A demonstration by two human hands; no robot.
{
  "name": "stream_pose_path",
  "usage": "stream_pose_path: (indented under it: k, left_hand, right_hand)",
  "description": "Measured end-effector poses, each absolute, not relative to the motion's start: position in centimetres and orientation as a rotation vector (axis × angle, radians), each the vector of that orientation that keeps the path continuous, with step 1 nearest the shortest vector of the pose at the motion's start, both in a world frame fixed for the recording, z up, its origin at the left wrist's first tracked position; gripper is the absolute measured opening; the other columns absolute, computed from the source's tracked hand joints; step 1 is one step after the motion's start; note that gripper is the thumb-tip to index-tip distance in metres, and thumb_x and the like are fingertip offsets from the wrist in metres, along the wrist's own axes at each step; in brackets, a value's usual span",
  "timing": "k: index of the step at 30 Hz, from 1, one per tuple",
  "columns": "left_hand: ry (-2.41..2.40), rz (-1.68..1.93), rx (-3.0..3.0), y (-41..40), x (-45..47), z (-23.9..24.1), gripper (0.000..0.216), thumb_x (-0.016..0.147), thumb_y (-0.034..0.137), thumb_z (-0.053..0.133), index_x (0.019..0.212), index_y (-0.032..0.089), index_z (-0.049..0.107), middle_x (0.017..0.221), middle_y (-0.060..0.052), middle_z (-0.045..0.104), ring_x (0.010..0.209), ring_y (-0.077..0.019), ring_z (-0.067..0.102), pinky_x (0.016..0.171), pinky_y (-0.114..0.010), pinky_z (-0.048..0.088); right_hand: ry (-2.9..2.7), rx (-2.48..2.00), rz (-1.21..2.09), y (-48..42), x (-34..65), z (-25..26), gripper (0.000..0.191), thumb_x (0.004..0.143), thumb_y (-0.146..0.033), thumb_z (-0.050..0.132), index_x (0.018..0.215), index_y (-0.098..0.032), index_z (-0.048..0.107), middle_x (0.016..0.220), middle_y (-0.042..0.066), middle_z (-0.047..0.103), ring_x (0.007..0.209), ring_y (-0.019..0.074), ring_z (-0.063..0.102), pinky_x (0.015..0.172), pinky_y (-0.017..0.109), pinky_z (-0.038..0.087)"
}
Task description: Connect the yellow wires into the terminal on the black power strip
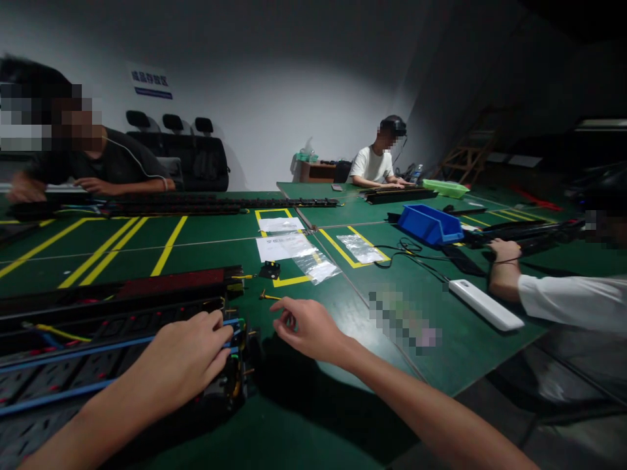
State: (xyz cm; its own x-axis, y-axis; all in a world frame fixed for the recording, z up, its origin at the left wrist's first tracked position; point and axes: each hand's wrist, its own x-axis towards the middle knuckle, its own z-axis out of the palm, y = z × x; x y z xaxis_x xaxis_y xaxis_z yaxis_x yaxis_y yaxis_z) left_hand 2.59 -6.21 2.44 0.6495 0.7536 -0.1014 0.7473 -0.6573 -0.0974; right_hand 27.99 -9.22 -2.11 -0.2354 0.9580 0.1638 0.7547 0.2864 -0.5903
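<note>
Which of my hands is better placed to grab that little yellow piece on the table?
Likely your right hand: its fingertips are right by the little yellow piece, while your left hand is on the black socket strip.

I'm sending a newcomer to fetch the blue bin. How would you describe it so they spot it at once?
Start with the green table and look beyond the wearer's right hand, toward the picture's right. Farther back than the slim white box, and left of it, sits the open-topped blue bin. Its deep blue sets it apart from the light green tray behind.
</note>
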Motion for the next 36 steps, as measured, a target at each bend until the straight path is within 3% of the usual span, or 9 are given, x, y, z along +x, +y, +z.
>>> stream_pose_path:
  k: [3,9,13,19,24,36]
  left_hand:
    - [-1.293,0.328,-2.821,-6.7,2.6,3.4,0.030,0.097,0.029,0.046,0.109,0.024,0.074,0.119,-0.011,0.066,0.101,-0.0254,0.066,0.089,-0.042,0.058]
    - [-1.304,0.474,-2.831,-7.7,3.5,4.6,0.029,0.094,0.030,0.050,0.111,0.021,0.071,0.123,-0.012,0.063,0.106,-0.0275,0.064,0.092,-0.046,0.058]
    - [-1.315,0.485,-2.815,-7.8,3.8,4.4,0.031,0.094,0.030,0.051,0.116,0.021,0.070,0.126,-0.014,0.062,0.114,-0.0299,0.061,0.091,-0.044,0.057]
    - [-1.424,0.286,-2.764,-5.7,2.7,4.6,0.030,0.099,0.037,0.044,0.105,0.024,0.070,0.112,-0.009,0.063,0.096,-0.0209,0.062,0.074,-0.031,0.053]
    - [-1.460,0.274,-2.714,-4.2,2.8,4.0,0.026,0.097,0.037,0.048,0.107,0.021,0.067,0.114,-0.009,0.061,0.099,-0.0204,0.061,0.067,-0.025,0.048]
    - [-1.567,0.266,-2.547,-5.7,4.4,3.4,0.034,0.099,0.041,0.043,0.102,0.019,0.069,0.111,-0.013,0.064,0.108,-0.0286,0.060,0.066,-0.032,0.053]
  right_hand:
    - [-1.771,-1.489,0.731,-7.8,27.4,-4.4,0.027,0.093,-0.032,0.056,0.109,-0.017,0.071,0.080,0.000,0.068,0.068,0.0057,0.056,0.067,0.018,0.036]
    - [-1.424,-1.440,0.938,-7.2,27.3,-7.7,0.027,0.089,-0.031,0.055,0.102,-0.011,0.068,0.075,0.001,0.063,0.066,0.0063,0.054,0.063,0.017,0.037]
    - [-1.423,-1.426,0.970,-7.6,27.3,-7.6,0.027,0.089,-0.032,0.056,0.103,-0.012,0.067,0.075,0.001,0.063,0.065,0.0062,0.054,0.062,0.018,0.036]
    - [-1.453,-1.457,0.977,-7.7,27.2,-7.1,0.025,0.091,-0.030,0.054,0.102,-0.013,0.067,0.074,0.001,0.062,0.066,0.0065,0.054,0.062,0.018,0.037]
    - [-1.469,-1.445,0.986,-7.6,27.4,-7.3,0.025,0.091,-0.030,0.054,0.104,-0.013,0.067,0.072,0.000,0.061,0.064,0.0063,0.052,0.062,0.018,0.036]
    - [-1.496,-1.457,0.982,-7.7,27.5,-7.3,0.027,0.091,-0.032,0.053,0.104,-0.013,0.068,0.071,0.000,0.061,0.063,0.0064,0.051,0.061,0.018,0.034]
